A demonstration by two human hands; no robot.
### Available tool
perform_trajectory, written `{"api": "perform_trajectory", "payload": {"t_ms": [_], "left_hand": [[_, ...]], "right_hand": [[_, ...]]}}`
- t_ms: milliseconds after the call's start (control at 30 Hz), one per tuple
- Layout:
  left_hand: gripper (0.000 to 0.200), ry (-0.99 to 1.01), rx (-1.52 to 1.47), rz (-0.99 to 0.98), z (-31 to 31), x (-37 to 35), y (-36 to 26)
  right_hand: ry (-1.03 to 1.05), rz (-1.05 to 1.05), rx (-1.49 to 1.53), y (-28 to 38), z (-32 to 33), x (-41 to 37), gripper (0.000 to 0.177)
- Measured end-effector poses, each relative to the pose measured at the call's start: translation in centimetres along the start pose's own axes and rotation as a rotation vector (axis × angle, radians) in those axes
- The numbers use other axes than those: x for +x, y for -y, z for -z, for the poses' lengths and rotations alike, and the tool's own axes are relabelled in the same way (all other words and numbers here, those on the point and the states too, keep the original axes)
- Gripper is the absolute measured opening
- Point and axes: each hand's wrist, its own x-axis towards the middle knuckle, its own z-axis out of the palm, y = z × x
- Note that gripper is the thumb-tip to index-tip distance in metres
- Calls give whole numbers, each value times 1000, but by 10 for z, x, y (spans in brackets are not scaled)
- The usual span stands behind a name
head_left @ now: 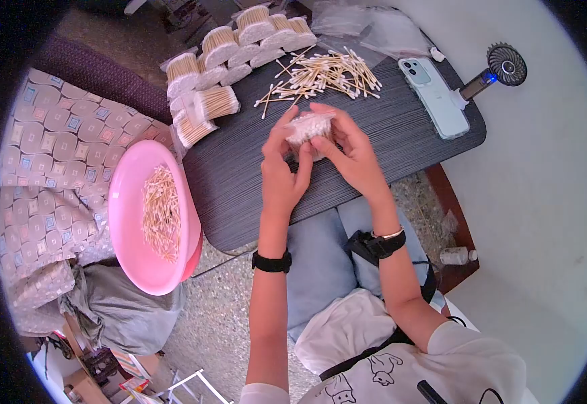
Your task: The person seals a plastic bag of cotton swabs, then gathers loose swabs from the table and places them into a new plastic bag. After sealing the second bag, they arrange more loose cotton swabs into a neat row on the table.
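Observation:
Both hands hold one small clear plastic bag packed with cotton swabs [309, 128] above the dark wood-grain table [401, 135]. My left hand [281, 172] grips its left side, thumb and fingers curled around it. My right hand [351, 151] pinches its right side and top. A loose pile of wooden-stick cotton swabs [324, 74] lies on the table just beyond the hands. Several filled bags of swabs [229, 57] are stacked at the table's far left corner.
A pink basin [128, 222] holding more swabs sits to the left on a patterned cushion. A light blue phone [435, 94] and a small handheld fan [499, 71] lie at the table's right. Empty clear bags [367, 27] lie at the far edge.

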Motion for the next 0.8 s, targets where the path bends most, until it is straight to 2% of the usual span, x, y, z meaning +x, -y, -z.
{"api": "perform_trajectory", "payload": {"t_ms": [67, 133, 200, 300, 433, 533, 600, 700, 800], "left_hand": [[43, 8, -88, 107, 1, 0, -3], [49, 23, -402, 296, 4, -2, 2], [46, 60, -394, 259, 4, -1, 11], [41, 80, -411, 246, 4, -2, 14], [36, 54, -516, 271, 8, 2, 6], [35, 139, -494, 191, 12, 4, 15], [32, 140, -543, 245, 13, 3, 13], [29, 145, -616, 314, 15, 3, 12], [27, 155, -659, 331, 16, 4, 10]], "right_hand": [[-6, 30, 12, -2, 0, 1, 43], [-14, 58, 9, -3, 0, 1, 44], [-23, 89, -7, -5, 1, 1, 43], [-8, -22, 115, -4, 2, 3, 41], [21, -65, 162, 3, 2, 2, 38], [38, -87, 196, 8, 0, 1, 35], [17, -153, 255, 13, -3, 1, 33], [-22, -171, 152, 11, -7, 1, 28], [-39, -143, 246, 4, -9, 2, 26]]}}
